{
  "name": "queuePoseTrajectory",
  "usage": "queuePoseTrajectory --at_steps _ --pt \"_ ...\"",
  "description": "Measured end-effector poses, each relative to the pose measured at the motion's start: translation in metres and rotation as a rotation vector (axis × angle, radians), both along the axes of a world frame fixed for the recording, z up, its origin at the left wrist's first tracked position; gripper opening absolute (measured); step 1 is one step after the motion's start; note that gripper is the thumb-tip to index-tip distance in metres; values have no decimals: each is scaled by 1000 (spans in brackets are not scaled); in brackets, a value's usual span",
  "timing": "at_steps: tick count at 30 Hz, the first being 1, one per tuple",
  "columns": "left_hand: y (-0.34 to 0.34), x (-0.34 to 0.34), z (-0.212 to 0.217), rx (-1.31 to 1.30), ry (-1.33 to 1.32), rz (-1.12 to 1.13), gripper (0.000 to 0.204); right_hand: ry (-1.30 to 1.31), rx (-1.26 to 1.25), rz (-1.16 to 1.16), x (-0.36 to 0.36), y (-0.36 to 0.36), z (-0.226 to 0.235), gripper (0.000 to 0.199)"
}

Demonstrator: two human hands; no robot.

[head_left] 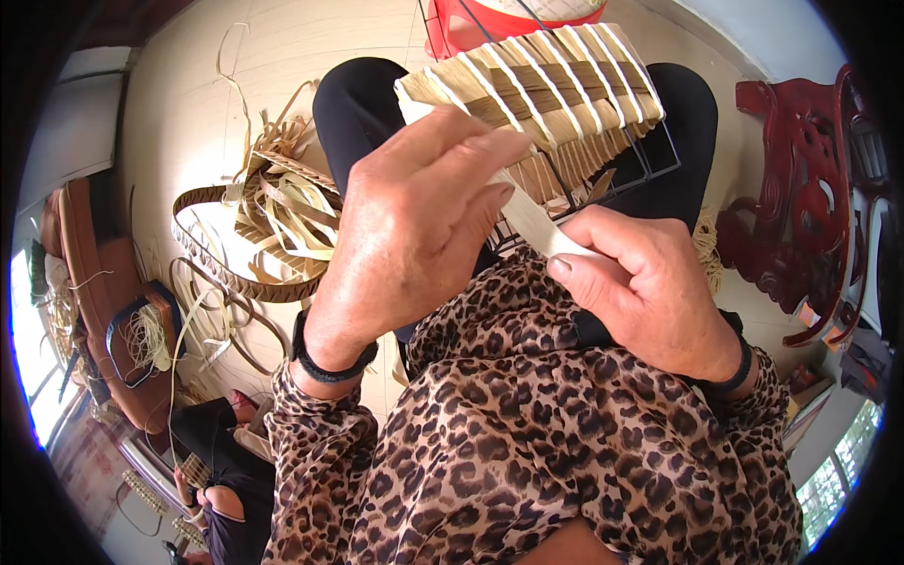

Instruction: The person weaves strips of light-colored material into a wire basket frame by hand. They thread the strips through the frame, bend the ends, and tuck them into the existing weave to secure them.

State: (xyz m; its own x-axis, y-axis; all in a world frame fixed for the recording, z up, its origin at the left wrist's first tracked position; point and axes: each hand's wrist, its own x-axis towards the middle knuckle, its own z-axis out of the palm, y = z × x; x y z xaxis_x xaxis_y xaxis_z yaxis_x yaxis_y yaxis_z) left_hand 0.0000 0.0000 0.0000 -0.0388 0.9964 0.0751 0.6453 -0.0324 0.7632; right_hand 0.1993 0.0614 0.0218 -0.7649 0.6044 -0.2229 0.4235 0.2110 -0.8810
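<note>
A woven basket (556, 85) on a black wire frame (650, 172) lies across my lap. Tan and brown strips cover its side, crossed by several white bands. My right hand (650, 287) pinches a flat whitish strip (529, 215) between thumb and fingers. From there the strip runs up toward the basket's near left corner. My left hand (414, 207) is over that corner, fingers bent together with the thumb beneath them, at the strip's upper part. What its fingertips grip is partly hidden behind the hand.
On the floor at left lies a heap of tan and cream strips (287, 212) with a braided band (202, 250). A red tub (461, 33) stands beyond the basket. Carved dark red furniture (800, 188) is at right. Another person (226, 480) sits at lower left beside a brown wooden bench (118, 311).
</note>
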Motion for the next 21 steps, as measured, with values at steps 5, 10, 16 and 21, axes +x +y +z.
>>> queuePoseTrajectory --at_steps 5,10,16,21 --pt "12 2 -8 309 12 -342 42 79 -103 -58 5 2 0 15" --pt "-3 23 -28 448 178 -119 41 10 -688 -82 9 13 4 24" --pt "-5 34 -42 694 330 -13 31 -63 -873 -10 17 25 13 25" --pt "-18 32 -35 529 236 -23 30 11 -781 91 19 35 12 27"
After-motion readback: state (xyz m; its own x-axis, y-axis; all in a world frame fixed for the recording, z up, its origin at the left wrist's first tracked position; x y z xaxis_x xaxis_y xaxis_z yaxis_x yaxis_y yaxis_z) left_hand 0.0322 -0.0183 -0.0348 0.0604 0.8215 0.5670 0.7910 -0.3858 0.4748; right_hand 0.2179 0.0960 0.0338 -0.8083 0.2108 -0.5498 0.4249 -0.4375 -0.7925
